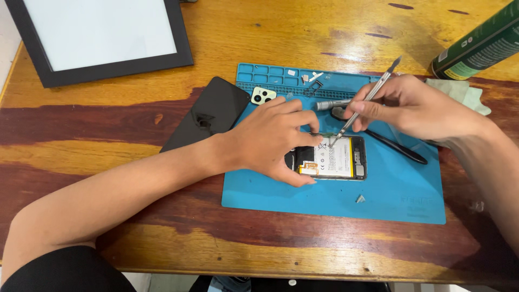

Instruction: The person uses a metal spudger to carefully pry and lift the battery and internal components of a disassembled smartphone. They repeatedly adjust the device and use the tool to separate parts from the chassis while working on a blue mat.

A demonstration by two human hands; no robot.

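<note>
1. Right hand point(416, 108): thumb and fingers are pinched shut on a thin metal pry tool point(365, 100), held like a pen. Its tip is down at the top edge of the battery point(332, 158), the handle slanting up toward one o'clock.
2. Left hand point(270, 138): the fingers are curled and clamped across the left end of the opened phone point(348, 159), thumb on the near edge, forefinger along the far edge, pinning it flat.
3. The phone lies back-off near the middle of the blue repair mat point(389, 194), its white battery with a yellow edge facing up.
4. Doing this step well looks like a matter of a shallow angle and light pressure: the tip belongs at the seam, not on the battery's face, and the left hand needs to keep the body from sliding.
5. Out from the phone: black tweezers point(397, 147) lie at three o'clock, a grey screwdriver point(332, 104) at twelve, a camera cover point(263, 95) at eleven.
6. Small parts sit in the mat's tray cells point(311, 78) at twelve.
7. A black back panel point(208, 113) rests at ten o'clock on the wooden table point(108, 124); a dark-framed board point(102, 35) lies farther out, and a green can point(478, 46) at two.
</note>
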